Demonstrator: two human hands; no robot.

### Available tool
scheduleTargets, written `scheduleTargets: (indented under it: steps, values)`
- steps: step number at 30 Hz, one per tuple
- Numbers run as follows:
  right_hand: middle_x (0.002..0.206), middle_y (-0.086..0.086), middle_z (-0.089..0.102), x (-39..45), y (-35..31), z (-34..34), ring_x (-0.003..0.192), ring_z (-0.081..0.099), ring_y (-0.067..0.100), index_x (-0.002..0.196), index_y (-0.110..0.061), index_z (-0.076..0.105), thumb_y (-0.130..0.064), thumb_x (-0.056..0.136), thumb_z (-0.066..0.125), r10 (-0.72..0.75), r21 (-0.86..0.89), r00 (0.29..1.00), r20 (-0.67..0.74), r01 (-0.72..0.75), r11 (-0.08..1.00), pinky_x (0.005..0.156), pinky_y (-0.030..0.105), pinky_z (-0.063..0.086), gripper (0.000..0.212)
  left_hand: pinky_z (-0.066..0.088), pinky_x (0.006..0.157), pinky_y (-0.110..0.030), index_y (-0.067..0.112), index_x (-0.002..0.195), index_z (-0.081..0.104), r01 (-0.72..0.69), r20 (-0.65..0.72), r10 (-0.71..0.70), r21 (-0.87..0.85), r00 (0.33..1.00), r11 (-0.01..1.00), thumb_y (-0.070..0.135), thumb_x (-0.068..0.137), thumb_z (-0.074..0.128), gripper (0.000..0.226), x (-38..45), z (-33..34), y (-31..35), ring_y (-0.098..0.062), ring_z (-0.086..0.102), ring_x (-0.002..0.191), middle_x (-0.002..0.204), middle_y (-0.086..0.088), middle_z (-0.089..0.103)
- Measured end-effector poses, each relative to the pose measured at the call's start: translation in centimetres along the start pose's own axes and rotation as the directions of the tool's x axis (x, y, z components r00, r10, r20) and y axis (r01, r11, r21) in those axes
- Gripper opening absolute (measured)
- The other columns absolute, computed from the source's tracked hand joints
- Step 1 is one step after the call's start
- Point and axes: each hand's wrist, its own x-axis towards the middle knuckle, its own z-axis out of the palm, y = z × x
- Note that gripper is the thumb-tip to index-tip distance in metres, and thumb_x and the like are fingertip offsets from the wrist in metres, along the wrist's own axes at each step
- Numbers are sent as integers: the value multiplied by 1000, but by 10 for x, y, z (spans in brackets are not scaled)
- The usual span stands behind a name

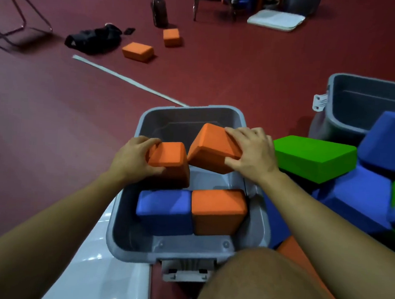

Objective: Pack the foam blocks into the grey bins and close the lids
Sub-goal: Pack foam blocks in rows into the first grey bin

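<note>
A grey bin (187,248) sits open on a dark red floor (43,121), seen from above, just beyond a bare knee (264,285). Two foam blocks are already packed side by side at its near end: a blue block (165,211) on the left, touching an orange block (218,210) on the right.

Two more orange blocks are held over the middle of the bin. The left hand (133,158) is curled round a left orange block (170,162), thumb below and fingers over its top edge. The right hand (251,152) is clamped on a tilted right orange block (212,148), fingers spread across its top, thumb on its near face. The two held blocks almost meet at their inner corners.

The packing step appears to be in hand, with lids not yet closed. The next move would probably call for both blocks to be levelled and lowered into the free far half of the bin, snug against the packed pair.

Counted: five orange blocks in plain view, two held, one packed and two loose on the far floor (137,51) (172,37). One green block (314,157) lies on a heap of blue blocks (360,194) at the right; their number cannot be told. A second grey bin (334,95) stands open at the far right. A pale lid (97,258) appears to lie at the near left.
</note>
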Motion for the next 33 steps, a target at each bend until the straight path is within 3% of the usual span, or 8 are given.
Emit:
scheduleTargets:
  steps: [2,4,6,11,15,22,28,33]
  values:
    - [123,-6,61,2,3,7,106,50,28,137,-34,53,-56,62,55,-17,-11,1000,2,17,1000,88,40,37,79,44,98,-47,28,142,47,4,1,-4,13,1000,1000,63,62,77,92,1,9,-6,-28,43,125,135,-6,49]
    - [124,-5,61,3,4,14,107,50,28,137,-35,54,-59,62,49,-45,-20,999,19,45,999,90,42,38,79,44,98,-46,27,141,49,25,4,-25,0,1000,1000,71,59,71,96,-2,16,-12,-29,45,123,132,-8,51]
    - [128,-5,59,2,3,20,110,48,28,140,-36,50,-60,64,46,-73,-34,993,97,77,996,92,44,37,80,45,96,-46,28,140,49,11,-3,-11,-6,1000,1000,78,57,60,98,-7,23,-17,-30,48,120,129,-7,54]
    - [131,-2,58,-9,1,43,113,48,29,142,-37,48,-61,66,43,-135,-87,958,251,161,983,91,43,36,80,37,98,-49,30,134,53,-70,-73,73,39,995,997,80,62,56,87,-14,41,-22,-29,51,120,130,-3,58]
    - [135,-2,56,-16,5,54,116,46,29,142,-38,47,-62,67,43,-124,-78,942,310,155,985,94,45,36,78,28,103,-57,35,130,57,-169,-17,174,165,985,972,87,63,49,85,-17,51,-22,-24,58,117,127,1,63]
    - [142,-6,50,-19,8,60,122,42,26,145,-42,39,-62,74,45,-121,-98,919,375,169,981,99,45,34,75,23,106,-58,38,137,48,-166,67,153,276,986,947,91,68,36,88,-12,54,-19,-21,55,123,135,4,59]
    - [148,-9,43,-19,10,63,128,38,22,147,-46,33,-60,84,52,-140,-119,888,437,212,970,102,43,32,67,26,104,-55,36,144,40,-218,150,175,356,973,908,87,76,22,87,-13,57,-10,-24,52,126,137,3,56]
    - [148,-8,45,-21,11,62,127,41,23,146,-45,35,-62,82,49,-129,-136,883,451,211,968,100,42,33,67,35,91,-50,32,138,50,-162,18,163,269,986,950,84,80,29,81,-25,78,-5,-27,54,117,130,-2,59]
